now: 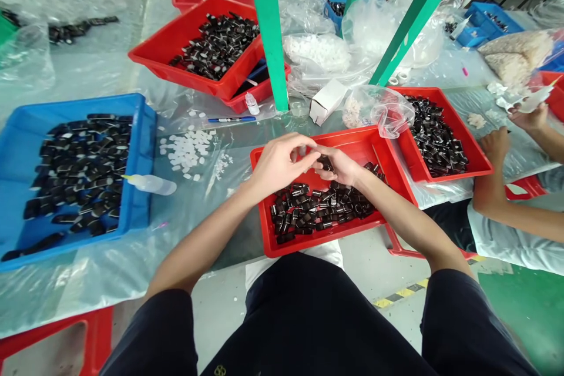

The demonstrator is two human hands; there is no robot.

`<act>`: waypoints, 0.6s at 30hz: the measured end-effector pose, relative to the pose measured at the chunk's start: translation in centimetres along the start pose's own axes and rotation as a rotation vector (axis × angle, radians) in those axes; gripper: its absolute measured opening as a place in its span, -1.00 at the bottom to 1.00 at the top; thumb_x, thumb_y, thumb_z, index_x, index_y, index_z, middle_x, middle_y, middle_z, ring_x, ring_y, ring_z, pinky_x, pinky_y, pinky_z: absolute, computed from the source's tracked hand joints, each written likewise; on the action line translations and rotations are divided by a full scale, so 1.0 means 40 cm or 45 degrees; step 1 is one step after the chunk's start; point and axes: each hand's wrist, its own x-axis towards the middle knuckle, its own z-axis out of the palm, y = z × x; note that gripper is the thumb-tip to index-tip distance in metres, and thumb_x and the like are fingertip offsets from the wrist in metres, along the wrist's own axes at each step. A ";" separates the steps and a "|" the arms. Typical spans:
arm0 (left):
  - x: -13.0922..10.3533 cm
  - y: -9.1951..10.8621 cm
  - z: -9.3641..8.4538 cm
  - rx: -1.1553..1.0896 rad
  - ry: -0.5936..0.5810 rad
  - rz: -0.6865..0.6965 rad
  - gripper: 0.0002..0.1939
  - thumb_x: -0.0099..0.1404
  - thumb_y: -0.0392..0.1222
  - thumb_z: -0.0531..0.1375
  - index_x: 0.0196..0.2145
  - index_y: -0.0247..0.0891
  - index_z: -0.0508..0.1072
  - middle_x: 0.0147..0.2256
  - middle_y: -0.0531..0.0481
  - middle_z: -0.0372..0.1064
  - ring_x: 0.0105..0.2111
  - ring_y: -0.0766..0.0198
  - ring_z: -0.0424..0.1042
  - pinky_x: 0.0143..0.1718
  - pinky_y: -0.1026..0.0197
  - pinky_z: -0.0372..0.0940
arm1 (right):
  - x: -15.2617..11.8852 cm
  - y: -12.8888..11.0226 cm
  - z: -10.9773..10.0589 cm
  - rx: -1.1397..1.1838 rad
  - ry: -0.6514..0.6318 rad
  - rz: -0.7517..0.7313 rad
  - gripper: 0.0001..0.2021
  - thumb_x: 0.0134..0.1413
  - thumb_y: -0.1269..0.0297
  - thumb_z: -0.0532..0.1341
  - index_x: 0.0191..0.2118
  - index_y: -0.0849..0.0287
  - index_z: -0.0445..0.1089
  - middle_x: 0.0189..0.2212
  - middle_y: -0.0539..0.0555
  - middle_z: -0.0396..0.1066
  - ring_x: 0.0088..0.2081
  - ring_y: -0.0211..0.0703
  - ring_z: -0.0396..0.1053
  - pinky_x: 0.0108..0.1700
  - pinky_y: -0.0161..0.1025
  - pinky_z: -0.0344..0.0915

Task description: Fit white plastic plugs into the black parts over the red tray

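Both my hands meet above a red tray [291, 248] that holds many small black parts [308, 211] with shiny edges. My right hand [341, 165] has its fingers curled around one of these black parts [326, 163]. Thumb and fingertips of my left hand [282, 163] are pinched together close to that part; whatever lies between them is too small to make out. To the left, small white pieces [185, 150] are scattered over the plastic-covered table. A squeeze bottle [152, 184] with a yellow tip rests against the blue bin's edge.
A blue bin [147, 158] of black parts stands at left. Red trays [163, 70] of parts sit behind and at right [467, 175]. Green posts [268, 29] rise from the table. A white box [328, 100], pen [231, 120] and small bottle [251, 104] lie ahead. A co-worker's arms [497, 188] are at right.
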 end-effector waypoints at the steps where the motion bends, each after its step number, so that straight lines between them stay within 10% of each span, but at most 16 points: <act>1: 0.001 0.005 -0.019 0.014 -0.044 -0.004 -0.84 0.38 -0.13 0.26 -0.20 -0.25 0.59 -0.34 0.00 0.51 -0.43 0.33 0.35 -0.35 0.24 0.22 | 0.000 0.000 -0.002 0.006 0.028 0.007 -0.67 0.33 0.03 0.18 -0.37 0.14 0.18 -0.62 -0.18 0.08 -0.72 -0.46 -0.12 -0.72 -0.45 -0.23; 8: -0.013 -0.035 -0.042 0.458 -0.890 -0.012 -0.88 0.36 -0.22 0.25 -0.20 -0.19 0.60 -0.22 -0.03 0.58 -0.28 0.17 0.52 -0.28 0.19 0.22 | -0.001 -0.006 -0.003 -0.031 0.151 -0.025 -0.85 0.11 0.23 0.21 -0.25 0.14 0.26 -0.61 -0.19 0.13 -0.71 -0.41 -0.06 -0.72 -0.43 -0.19; 18: -0.028 -0.037 0.034 0.742 -1.134 0.018 -0.85 0.36 -0.23 0.21 -0.15 -0.29 0.52 -0.14 -0.18 0.55 -0.15 0.01 0.54 -0.34 0.17 0.22 | -0.003 -0.011 -0.002 -0.032 0.132 -0.052 -0.85 -0.04 0.33 0.17 -0.27 0.13 0.24 -0.63 -0.22 0.06 -0.70 -0.40 -0.13 -0.72 -0.42 -0.16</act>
